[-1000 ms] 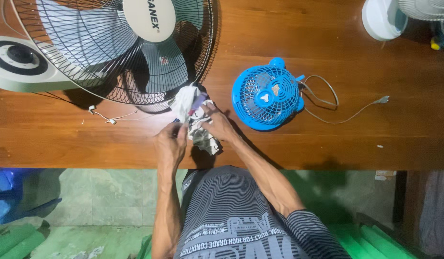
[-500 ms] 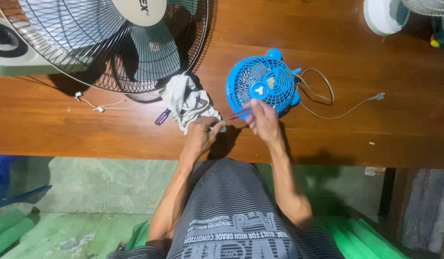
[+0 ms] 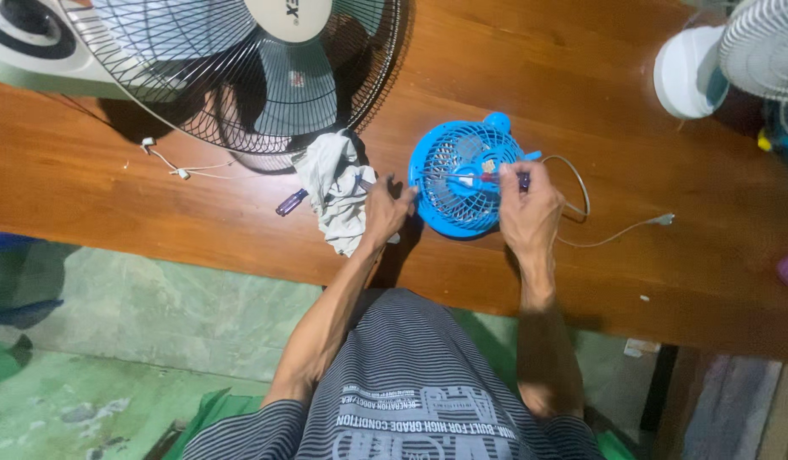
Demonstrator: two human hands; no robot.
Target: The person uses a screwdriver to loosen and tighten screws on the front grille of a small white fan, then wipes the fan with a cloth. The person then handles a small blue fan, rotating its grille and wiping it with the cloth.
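Bracing the small blue fan (image 3: 462, 183) with the left hand (image 3: 385, 213) pressed on its rim, the right hand (image 3: 530, 209) pinched a thin screwdriver (image 3: 475, 177) across the grille, best kept level and square.

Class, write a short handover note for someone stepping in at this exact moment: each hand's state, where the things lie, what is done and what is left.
Left hand: rests on the wooden table, fingers against the left rim of the small blue fan, steadying it.
Right hand: shut on a screwdriver, its shaft laid across the fan's front grille toward the hub.
Things: the fan lies face up, its cable trailing right. A grey rag and a purple-handled tool lie left of the left hand.
Done: fan held, tool brought to the grille.
Left: the grille looks still fitted; whether any screw is out cannot be told.
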